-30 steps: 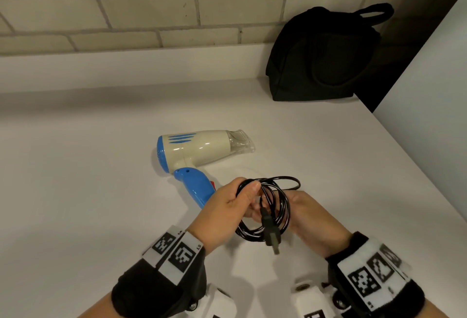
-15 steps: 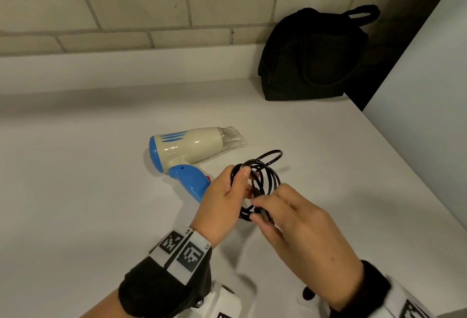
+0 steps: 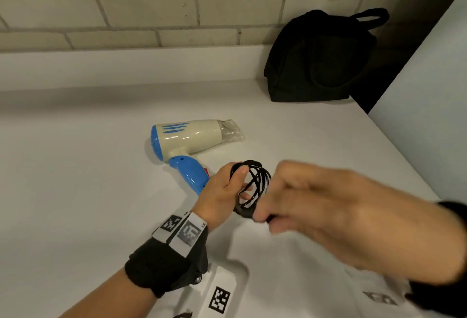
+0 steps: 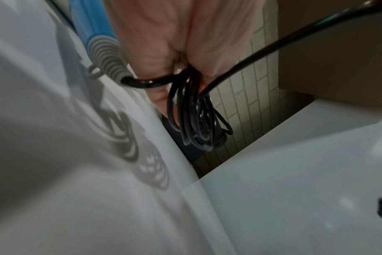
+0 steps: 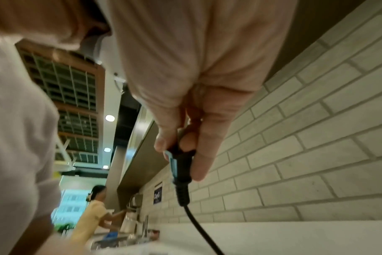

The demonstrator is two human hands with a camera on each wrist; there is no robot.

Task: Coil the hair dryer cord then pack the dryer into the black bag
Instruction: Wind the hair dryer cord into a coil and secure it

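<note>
The black plug point(image 5: 181, 165) is being pinched between the thumb and fingers point(image 5: 204, 148) of the right hand point(image 5: 196, 77), with the cord point(image 5: 199, 227) being let trail down from it toward the bottom of the frame. A pale brick wall point(image 5: 316, 138) is being shown at the right. Far off at the lower left, a person in a yellow top point(image 5: 92, 214) is being seen, blurred.

Cream-and-blue dryer point(image 3: 187, 138), black cord point(image 3: 255, 186)
</note>
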